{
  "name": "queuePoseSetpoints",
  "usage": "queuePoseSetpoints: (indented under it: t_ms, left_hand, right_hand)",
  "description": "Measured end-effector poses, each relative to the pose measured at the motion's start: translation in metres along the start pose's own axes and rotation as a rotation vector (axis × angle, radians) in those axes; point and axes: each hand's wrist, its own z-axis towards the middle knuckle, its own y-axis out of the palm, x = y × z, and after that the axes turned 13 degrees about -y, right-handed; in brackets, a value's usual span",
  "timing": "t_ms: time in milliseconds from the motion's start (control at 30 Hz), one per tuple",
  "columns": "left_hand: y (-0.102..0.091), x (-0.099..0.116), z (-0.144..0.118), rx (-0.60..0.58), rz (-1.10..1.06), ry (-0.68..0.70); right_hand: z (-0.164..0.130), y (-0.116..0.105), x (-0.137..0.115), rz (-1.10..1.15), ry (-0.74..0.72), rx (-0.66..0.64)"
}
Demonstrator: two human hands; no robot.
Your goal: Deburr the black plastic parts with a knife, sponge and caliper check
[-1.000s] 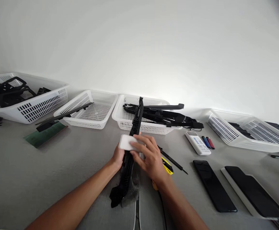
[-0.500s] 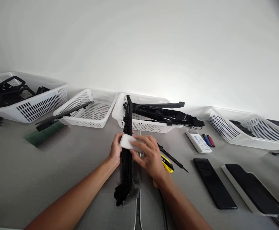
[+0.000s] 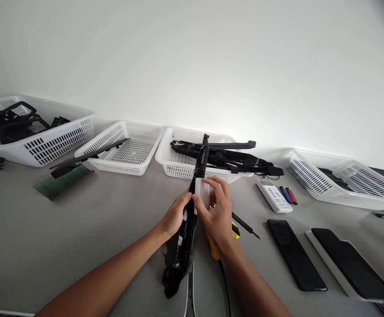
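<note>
A long black plastic trim strip [image 3: 201,164] stands slanted in front of me, its far end over the middle basket. My left hand [image 3: 173,216] is closed round its left side near the middle. In my right hand [image 3: 218,211] is a white sponge-like block [image 3: 202,188], gripped between thumb and fingers and pressed against the strip's right side. Just right of that hand lie a yellow utility knife [image 3: 235,230], partly covered, and a thin black pointed tool [image 3: 246,226]. An orange handle [image 3: 215,252] with a black cord shows beneath my right wrist.
White baskets line the wall: one with black frames [image 3: 60,143], one with a strip across it [image 3: 139,169], one with black strips [image 3: 175,171], another at right [image 3: 360,198]. A green sheet [image 3: 64,181], white device [image 3: 274,197], lighters [image 3: 288,195] and black phone [image 3: 295,255] lie around.
The strip has turned, its far end swinging right and its side rolling over. The white block has moved from across its top to its right side, with both hands shifting right.
</note>
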Motion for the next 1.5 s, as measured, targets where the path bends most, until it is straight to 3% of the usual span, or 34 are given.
queuePoseSetpoints:
  t_ms: [100,233,400,467,567,667,733,833,933,1033,1133,1267,1367,1433,1500]
  left_hand:
    - [-0.001,0.003,-0.003,0.080,0.257,0.175]
    - [-0.003,0.008,-0.002,0.186,0.370,0.296]
    - [-0.001,-0.005,0.000,0.189,0.229,0.123]
    - [-0.002,-0.008,0.001,0.228,0.212,0.113]
    - [-0.005,-0.002,0.002,0.291,0.237,0.211]
    - [-0.006,0.012,0.002,0.376,0.170,0.217]
    - [-0.005,0.019,0.001,0.301,0.107,0.169]
    - [-0.002,0.025,-0.004,0.056,0.074,0.050]
    - [0.001,0.023,-0.009,-0.075,0.138,-0.028]
    - [0.004,0.019,-0.013,-0.138,0.284,-0.031]
    - [0.007,0.018,-0.017,-0.188,0.452,-0.088]
    - [0.008,0.016,-0.021,-0.284,0.629,-0.164]
    - [0.008,0.014,-0.020,-0.354,0.700,-0.181]
    - [0.007,0.012,-0.019,-0.367,0.715,-0.175]
    - [0.006,0.011,-0.018,-0.359,0.711,-0.162]
  right_hand:
    - [-0.001,0.000,-0.001,0.045,0.051,-0.023]
    - [-0.004,0.004,-0.005,0.130,-0.002,-0.153]
    - [-0.003,0.003,-0.001,0.071,0.045,-0.015]
    - [-0.002,0.002,-0.001,0.068,0.055,-0.001]
    - [-0.001,0.002,-0.003,0.132,0.013,-0.104]
    - [0.001,-0.001,0.001,0.201,-0.011,-0.217]
    - [0.004,-0.005,0.010,0.180,0.078,-0.206]
    - [0.009,-0.013,0.026,0.218,0.339,-0.053]
    - [0.015,-0.020,0.036,0.478,0.529,0.163]
    - [0.019,-0.025,0.036,0.677,0.632,0.259]
    - [0.020,-0.029,0.035,0.689,0.671,0.236]
    - [0.020,-0.035,0.039,0.491,0.607,0.113]
    - [0.020,-0.036,0.045,0.301,0.618,0.189]
    - [0.019,-0.037,0.047,0.297,0.655,0.186]
    - [0.019,-0.036,0.049,0.390,0.684,0.103]
